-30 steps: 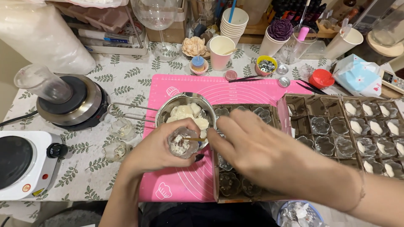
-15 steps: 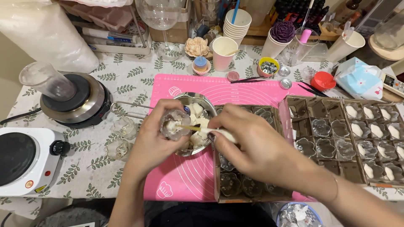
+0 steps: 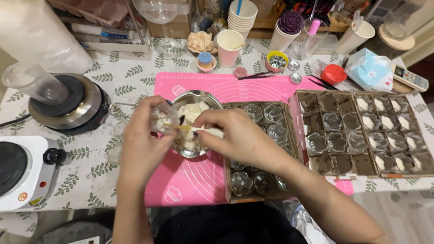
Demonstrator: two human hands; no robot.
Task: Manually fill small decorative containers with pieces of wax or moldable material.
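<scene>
A crowded craft desk [image 3: 135, 74] under a leaf-print cloth fills the view, with a pink silicone mat [image 3: 190, 180] at its middle and paper cups, jars and small pots along the far edge. To the left stand a white hot plate [image 3: 20, 174] and a dark round heater [image 3: 74, 104] with a clear jar on it.

The left hand [image 3: 142, 144] has its fingers wrapped around a small clear glass cup [image 3: 163, 118], tilted over a metal bowl [image 3: 192, 119] of white wax pieces on the mat. The right hand [image 3: 237, 138] has its fingers pinched on a thin stick [image 3: 178, 127] that reaches into the cup, and seems also to hold a white piece.

Just right of the bowl, a cardboard tray [image 3: 257, 149] holds flower-shaped glass cups that all look empty. Farther right, a second tray [image 3: 366, 133] has about 9 cups on its right side showing white filling, while the cups on its left side look clear. By this judgement the work is partly done: 1 tray is partly filled, the near tray untouched, and the cup in hand is being filled or fitted now.
</scene>
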